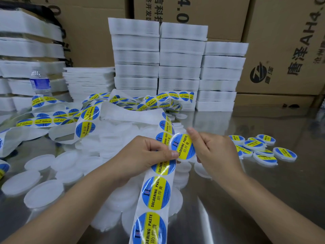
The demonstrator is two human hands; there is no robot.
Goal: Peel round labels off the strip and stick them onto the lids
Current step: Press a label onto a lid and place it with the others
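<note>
Steel surface (263,191) strewn w/ blank lids (44,192); done lids (263,148) kept apart at right. L hand (149,154) pinches strip (156,192) taut; R hand (216,152) fingers grip labelled lid (182,147), prob. smoothing sticker.

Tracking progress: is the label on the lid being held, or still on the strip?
On the lid: the label sits within the lid's white rim, off the strip.

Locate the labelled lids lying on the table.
In the head view, the labelled lids lie in a loose cluster on the metal table, at the right, just beyond the right hand.
</note>
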